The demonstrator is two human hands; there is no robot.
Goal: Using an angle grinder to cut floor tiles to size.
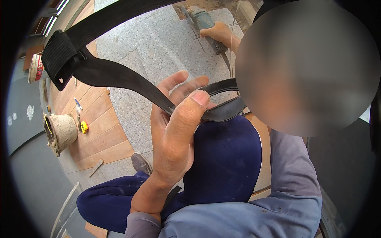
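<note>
My left hand [174,135] is raised in the middle of the view, thumb and fingers closed around a black head strap [123,81]. The strap runs from a buckle at the upper left, through the hand, to a looped end at the right. Farther off, at the top, my right hand [222,35] grips the body of an angle grinder [203,20]. The grinder is at the speckled grey floor [131,95], near dark crossed lines. A blurred round patch hides most of my right forearm.
Wood-look planks [107,139] lie at the left. On or beside them are a dirty tipped bucket [65,130], a yellow tape measure [84,127], a blue-and-white slim tool [78,104] and a thin flat strip [96,168]. A labelled tub [35,68] stands farther left.
</note>
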